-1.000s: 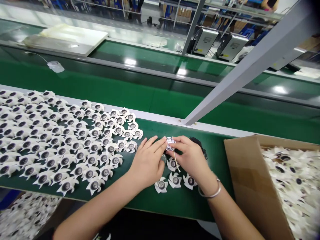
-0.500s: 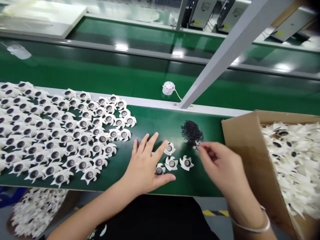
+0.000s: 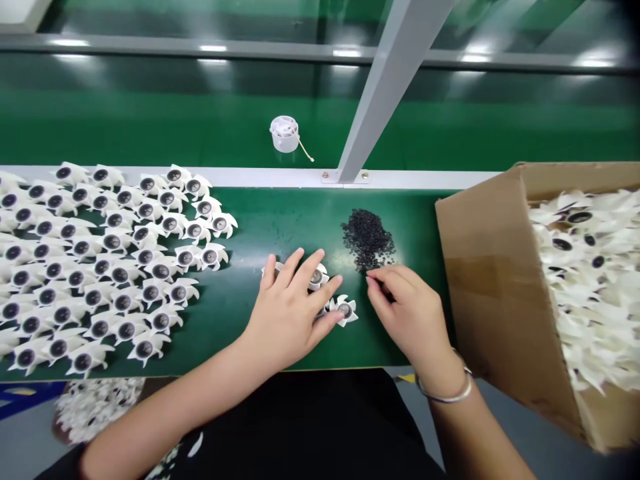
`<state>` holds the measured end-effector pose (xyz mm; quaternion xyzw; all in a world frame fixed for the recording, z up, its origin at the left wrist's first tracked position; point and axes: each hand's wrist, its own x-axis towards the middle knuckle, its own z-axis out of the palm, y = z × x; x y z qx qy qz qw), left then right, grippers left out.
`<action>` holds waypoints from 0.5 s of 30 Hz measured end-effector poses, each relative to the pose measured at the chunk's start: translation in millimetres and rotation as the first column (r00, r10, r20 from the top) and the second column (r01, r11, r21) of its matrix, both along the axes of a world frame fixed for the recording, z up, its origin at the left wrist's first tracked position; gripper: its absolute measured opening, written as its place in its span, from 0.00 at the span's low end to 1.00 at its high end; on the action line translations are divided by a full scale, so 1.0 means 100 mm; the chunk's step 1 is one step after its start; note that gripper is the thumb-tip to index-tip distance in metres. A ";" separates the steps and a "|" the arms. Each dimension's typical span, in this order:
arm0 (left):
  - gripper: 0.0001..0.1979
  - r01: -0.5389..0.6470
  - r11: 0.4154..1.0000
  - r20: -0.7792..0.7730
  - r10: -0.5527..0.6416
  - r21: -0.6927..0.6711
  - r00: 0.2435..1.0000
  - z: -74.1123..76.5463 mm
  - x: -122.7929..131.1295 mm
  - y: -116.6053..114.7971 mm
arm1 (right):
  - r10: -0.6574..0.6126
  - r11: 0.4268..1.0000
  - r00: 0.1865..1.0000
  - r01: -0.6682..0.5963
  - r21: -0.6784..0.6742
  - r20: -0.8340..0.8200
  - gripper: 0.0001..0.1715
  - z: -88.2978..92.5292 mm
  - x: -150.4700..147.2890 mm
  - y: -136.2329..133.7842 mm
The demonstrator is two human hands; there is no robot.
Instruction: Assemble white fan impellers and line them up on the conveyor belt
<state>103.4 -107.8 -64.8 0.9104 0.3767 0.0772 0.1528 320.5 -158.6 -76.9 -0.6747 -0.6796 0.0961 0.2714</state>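
Observation:
My left hand lies flat with spread fingers over a few small white fan impellers on the green bench, covering some of them. My right hand is beside them, fingertips pinched together just below a heap of tiny black parts; what the fingers hold is too small to make out. A white round housing with a short wire lies on the green conveyor belt beyond the bench rail.
Several rows of white impellers cover the bench at left. An open cardboard box full of impellers stands at right. A slanted grey metal post rises from the rail. More impellers sit in a bag below the bench.
Both hands let go of the white housing, which now lies on the conveyor. My left hand settled flat on the loose impellers; my right hand moved to the black parts. The camera tilted down.

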 end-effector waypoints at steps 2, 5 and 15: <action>0.22 -0.005 1.000 0.002 0.005 0.002 1.000 0.01 -0.03 0.02 | 0.022 1.000 0.995 -0.022 0.002 0.097 0.08 -0.01 -0.01 0.02; 0.21 -0.010 1.000 -0.002 0.010 -0.005 1.000 0.02 -0.06 0.05 | 0.070 0.998 0.962 -0.070 -0.010 0.265 0.09 0.01 -0.05 0.05; 0.24 0.074 0.996 0.059 -0.070 -0.059 0.996 0.09 -0.10 0.16 | -0.036 0.999 0.985 0.036 -0.002 0.168 0.04 -0.06 -0.07 0.08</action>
